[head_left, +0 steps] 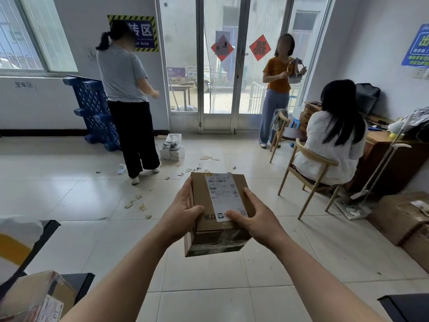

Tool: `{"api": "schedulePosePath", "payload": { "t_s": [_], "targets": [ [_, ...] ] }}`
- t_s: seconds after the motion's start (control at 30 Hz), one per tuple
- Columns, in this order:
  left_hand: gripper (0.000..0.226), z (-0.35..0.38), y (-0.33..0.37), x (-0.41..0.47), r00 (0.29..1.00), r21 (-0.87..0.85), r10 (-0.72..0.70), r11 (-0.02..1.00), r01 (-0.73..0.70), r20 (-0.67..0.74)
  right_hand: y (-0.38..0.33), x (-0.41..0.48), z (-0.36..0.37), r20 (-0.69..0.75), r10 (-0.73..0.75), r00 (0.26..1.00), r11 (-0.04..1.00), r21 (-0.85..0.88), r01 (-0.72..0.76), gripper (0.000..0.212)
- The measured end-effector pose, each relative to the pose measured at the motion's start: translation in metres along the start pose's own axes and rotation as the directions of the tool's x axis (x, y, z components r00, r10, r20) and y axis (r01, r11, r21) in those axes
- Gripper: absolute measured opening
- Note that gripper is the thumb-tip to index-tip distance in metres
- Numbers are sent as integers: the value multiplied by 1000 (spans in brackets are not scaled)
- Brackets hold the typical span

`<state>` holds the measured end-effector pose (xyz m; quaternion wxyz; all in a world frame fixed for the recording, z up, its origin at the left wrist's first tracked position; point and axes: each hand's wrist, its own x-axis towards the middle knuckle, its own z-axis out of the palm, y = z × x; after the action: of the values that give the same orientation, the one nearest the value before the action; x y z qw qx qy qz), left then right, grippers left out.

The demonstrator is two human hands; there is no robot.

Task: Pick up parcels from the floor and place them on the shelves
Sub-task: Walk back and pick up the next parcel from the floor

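A pale tiled floor (92, 228) runs to glass doors (218, 66); a blue plastic pallet (92, 108) leans on the left wall; cardboard scraps (134, 202) litter the tiles. The cardboard parcel (199, 196) is held in the air above the floor, in the middle of the view, shipping label (222, 194) up; its long axis points away from the person toward the doors, taped near end facing the camera. The left hand (181, 217) grasps its left side, thumb on top; the right hand (257, 219) grasps the right side, thumb on the label's near corner. Tiles stretch ahead between a standing person (125, 73) and a wooden chair (308, 163); a large carton (399, 217) sits at the right edge.
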<state>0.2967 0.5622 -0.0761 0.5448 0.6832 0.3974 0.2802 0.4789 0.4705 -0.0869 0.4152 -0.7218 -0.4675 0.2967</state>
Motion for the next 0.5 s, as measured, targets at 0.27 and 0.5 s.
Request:
{"api": "schedulePosePath", "payload": {
  "t_s": [0.27,0.5],
  "targets": [
    [66,-1,-16,-2,994,85,55,995,-47,-90,-5,-3,1,-19,-51,998,997,-52,50,84],
    [57,-3,-28,-8,990,146,88,987,-71,-112,-9,-7,4,-26,-76,997,993,-90,74,81]
  ]
}}
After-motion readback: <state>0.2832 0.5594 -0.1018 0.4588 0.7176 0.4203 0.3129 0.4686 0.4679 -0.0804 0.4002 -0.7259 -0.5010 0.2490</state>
